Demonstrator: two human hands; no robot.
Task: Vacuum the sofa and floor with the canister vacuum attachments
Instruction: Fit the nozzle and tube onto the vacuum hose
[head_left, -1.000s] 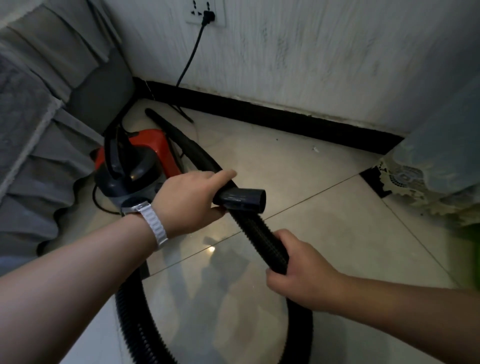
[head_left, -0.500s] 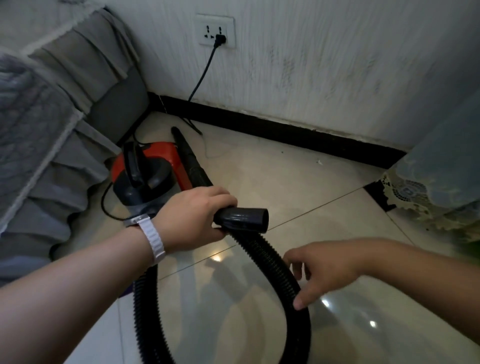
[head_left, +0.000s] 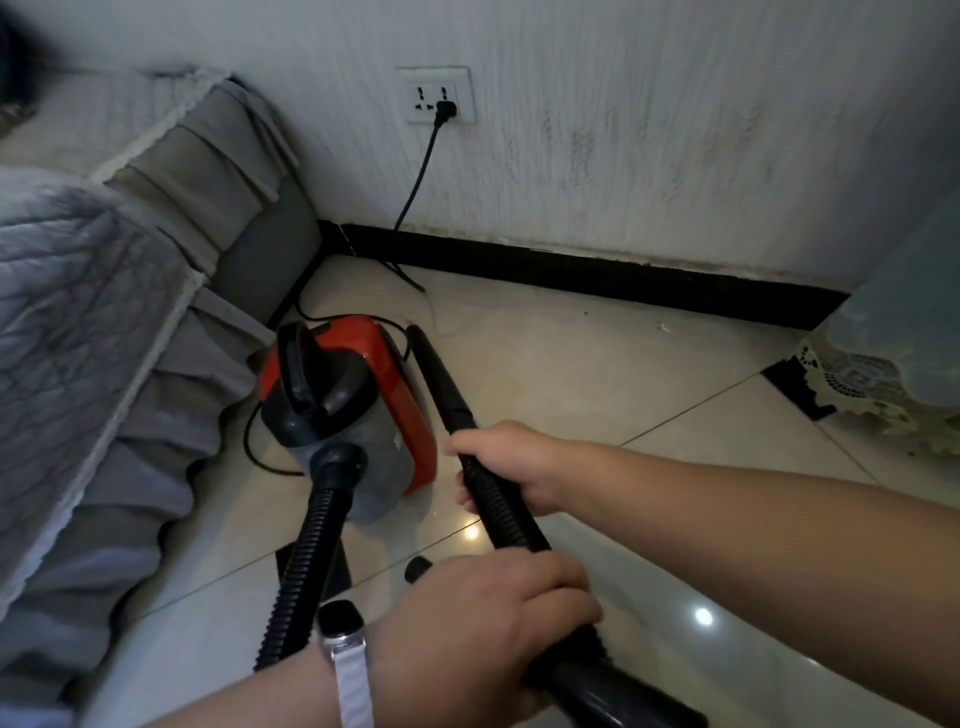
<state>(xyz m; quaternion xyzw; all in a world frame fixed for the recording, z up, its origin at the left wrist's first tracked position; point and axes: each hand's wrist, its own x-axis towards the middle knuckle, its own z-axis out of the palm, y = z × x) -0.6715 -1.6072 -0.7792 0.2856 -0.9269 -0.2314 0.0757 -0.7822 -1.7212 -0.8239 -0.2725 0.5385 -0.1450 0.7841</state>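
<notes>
A red and grey canister vacuum (head_left: 384, 374) stands on the tiled floor (head_left: 597, 374) beside the sofa's grey quilted cover (head_left: 78, 312). Its black ribbed hose (head_left: 311, 545) leaves the front inlet and runs off the lower edge. My left hand (head_left: 483, 623), with a white watch strap at the wrist, grips a smooth black hose end (head_left: 613, 691) close to me. My right hand (head_left: 511, 462) curls round another ribbed length of hose (head_left: 501, 512). It holds it just below the near end of a tapered black nozzle (head_left: 439, 374) lying beside the vacuum.
The vacuum's cord (head_left: 415, 182) is plugged into a wall socket (head_left: 434, 93) above a black skirting board (head_left: 571, 280). Furniture draped in a lace-edged cloth (head_left: 893, 364) stands at the right. The sofa skirt hangs to the floor on the left.
My right hand, open over the hose half a second ago, has reached forward and closed on the hose by the nozzle. My left hand has drawn the hose end back toward me.
</notes>
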